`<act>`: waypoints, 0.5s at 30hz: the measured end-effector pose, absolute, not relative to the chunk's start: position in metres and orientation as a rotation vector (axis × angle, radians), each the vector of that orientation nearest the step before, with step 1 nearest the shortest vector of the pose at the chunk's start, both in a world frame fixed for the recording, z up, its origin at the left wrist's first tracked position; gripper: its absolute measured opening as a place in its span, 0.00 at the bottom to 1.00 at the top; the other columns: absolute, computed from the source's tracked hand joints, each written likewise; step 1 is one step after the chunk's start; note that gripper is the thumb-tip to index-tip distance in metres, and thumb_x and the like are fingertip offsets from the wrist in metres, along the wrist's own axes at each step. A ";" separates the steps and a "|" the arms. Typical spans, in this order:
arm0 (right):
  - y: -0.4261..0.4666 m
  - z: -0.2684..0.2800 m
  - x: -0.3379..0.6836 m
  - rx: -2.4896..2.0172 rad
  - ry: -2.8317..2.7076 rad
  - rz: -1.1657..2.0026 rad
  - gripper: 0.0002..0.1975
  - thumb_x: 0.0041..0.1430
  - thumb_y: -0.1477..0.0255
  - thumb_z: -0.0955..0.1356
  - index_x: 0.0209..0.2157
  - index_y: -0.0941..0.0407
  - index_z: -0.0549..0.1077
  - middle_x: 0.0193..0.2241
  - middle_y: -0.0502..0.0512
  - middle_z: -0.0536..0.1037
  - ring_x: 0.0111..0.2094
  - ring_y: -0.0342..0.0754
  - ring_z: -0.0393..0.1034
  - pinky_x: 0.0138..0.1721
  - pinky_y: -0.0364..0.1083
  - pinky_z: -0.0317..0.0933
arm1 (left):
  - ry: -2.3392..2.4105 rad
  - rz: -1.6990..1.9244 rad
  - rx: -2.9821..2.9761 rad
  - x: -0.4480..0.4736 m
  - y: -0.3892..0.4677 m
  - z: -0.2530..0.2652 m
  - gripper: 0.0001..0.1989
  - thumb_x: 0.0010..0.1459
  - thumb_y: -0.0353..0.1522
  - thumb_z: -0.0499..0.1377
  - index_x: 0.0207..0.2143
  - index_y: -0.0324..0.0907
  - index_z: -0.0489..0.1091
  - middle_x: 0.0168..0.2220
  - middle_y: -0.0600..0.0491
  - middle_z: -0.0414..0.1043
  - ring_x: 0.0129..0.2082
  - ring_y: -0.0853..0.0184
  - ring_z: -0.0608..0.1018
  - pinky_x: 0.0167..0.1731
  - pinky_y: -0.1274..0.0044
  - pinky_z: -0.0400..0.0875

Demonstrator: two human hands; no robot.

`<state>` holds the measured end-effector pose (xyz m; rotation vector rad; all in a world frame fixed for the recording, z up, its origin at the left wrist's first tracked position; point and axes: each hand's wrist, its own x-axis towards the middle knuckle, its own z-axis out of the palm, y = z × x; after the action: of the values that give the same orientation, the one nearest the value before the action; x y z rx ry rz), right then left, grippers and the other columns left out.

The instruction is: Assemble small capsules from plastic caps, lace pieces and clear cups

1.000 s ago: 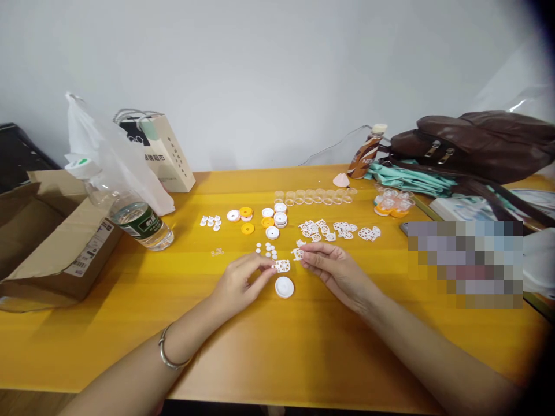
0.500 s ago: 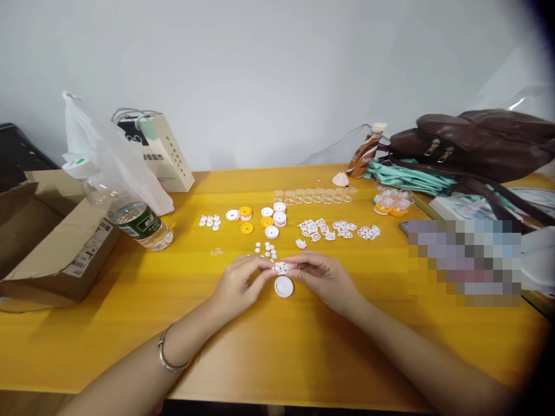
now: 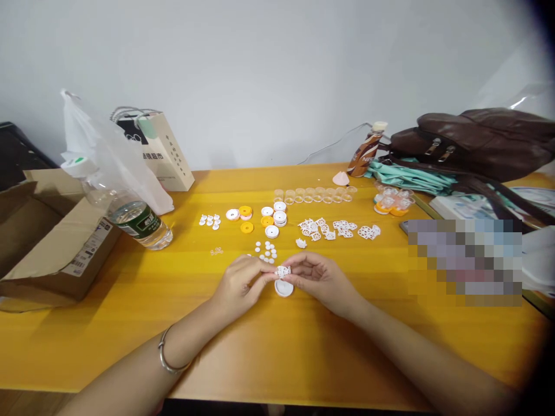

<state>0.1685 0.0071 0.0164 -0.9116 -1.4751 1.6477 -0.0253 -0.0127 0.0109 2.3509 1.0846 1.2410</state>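
Between the fingertips of my left hand [image 3: 245, 284] and my right hand [image 3: 323, 280] is a small white openwork plastic piece [image 3: 283, 271], pinched from both sides. Just below it, a round white disc-shaped base [image 3: 284, 288] lies on the table, its far edge partly covered by the piece. Beyond my hands sit several small white round caps [image 3: 267, 249]. Similar white lattice pieces [image 3: 314, 228] lie flat farther right, with one folded piece [image 3: 300, 243] nearer to me. White and orange discs [image 3: 272, 231] stand grouped past the caps.
Clear cups [image 3: 315, 196] stand in rows at the back. Small white pegs [image 3: 210, 221] and tiny rings [image 3: 217, 251] lie left. A water bottle [image 3: 143, 222] and cardboard box [image 3: 56, 254] occupy the left side. At right are domed clear-and-orange assemblies [image 3: 392, 201], a drink bottle [image 3: 366, 151] and a brown bag [image 3: 477, 141].
The openwork piece has turned and drawn together between my fingertips, and now overlaps the white base's far edge. My right hand has shifted slightly left; both hands keep their pinch.
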 end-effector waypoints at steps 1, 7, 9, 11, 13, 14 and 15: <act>0.007 0.016 0.168 -0.912 -1.463 1.647 0.11 0.45 0.68 0.72 0.32 0.55 0.70 0.27 0.49 0.75 0.30 0.41 0.70 0.35 0.44 0.64 | 1.081 1.234 2.356 -0.025 -0.013 0.010 0.04 0.56 0.27 0.57 0.34 0.41 0.70 0.31 0.53 0.76 0.30 0.70 0.76 0.34 0.76 0.68; 0.006 0.017 0.166 -0.933 -1.398 1.660 0.11 0.42 0.69 0.73 0.28 0.56 0.69 0.27 0.49 0.75 0.29 0.41 0.70 0.35 0.44 0.64 | 1.072 1.200 2.360 -0.024 -0.011 0.008 0.03 0.56 0.28 0.57 0.33 0.41 0.70 0.30 0.53 0.75 0.29 0.71 0.75 0.34 0.76 0.67; 0.007 0.017 0.167 -0.957 -1.398 1.643 0.11 0.42 0.69 0.73 0.27 0.57 0.69 0.26 0.49 0.75 0.28 0.41 0.70 0.35 0.44 0.65 | 1.086 1.161 2.336 -0.024 -0.011 0.010 0.03 0.57 0.29 0.56 0.34 0.41 0.69 0.30 0.53 0.75 0.30 0.71 0.75 0.34 0.76 0.67; 0.010 0.017 0.170 -0.982 -1.440 1.598 0.11 0.42 0.68 0.73 0.28 0.57 0.69 0.27 0.49 0.75 0.28 0.42 0.70 0.35 0.45 0.65 | 1.097 1.108 2.306 -0.024 -0.012 0.013 0.04 0.57 0.31 0.56 0.35 0.41 0.68 0.32 0.52 0.74 0.32 0.70 0.75 0.36 0.76 0.67; 0.014 0.017 0.173 -0.987 -1.531 1.539 0.10 0.45 0.68 0.72 0.30 0.57 0.71 0.28 0.51 0.75 0.29 0.43 0.70 0.36 0.46 0.65 | 1.100 1.025 2.282 -0.024 -0.012 0.016 0.09 0.55 0.35 0.58 0.38 0.41 0.67 0.36 0.51 0.73 0.36 0.68 0.74 0.38 0.75 0.67; 0.016 0.017 0.175 -0.980 -1.591 1.498 0.09 0.46 0.68 0.71 0.31 0.57 0.72 0.29 0.51 0.76 0.31 0.43 0.71 0.37 0.46 0.65 | 1.100 0.970 2.277 -0.025 -0.012 0.017 0.13 0.53 0.37 0.60 0.39 0.42 0.67 0.37 0.50 0.72 0.37 0.67 0.73 0.39 0.74 0.67; 0.018 0.018 0.177 -0.969 -1.665 1.442 0.08 0.48 0.69 0.70 0.32 0.57 0.72 0.30 0.52 0.76 0.32 0.44 0.71 0.38 0.47 0.64 | 1.099 0.910 2.277 -0.025 -0.012 0.017 0.17 0.50 0.39 0.61 0.41 0.42 0.66 0.38 0.50 0.71 0.38 0.66 0.72 0.39 0.74 0.67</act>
<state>0.1772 0.0178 0.0179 -0.9692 -1.6651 1.4422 -0.0245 -0.0125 0.0170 2.2771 1.0993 0.9097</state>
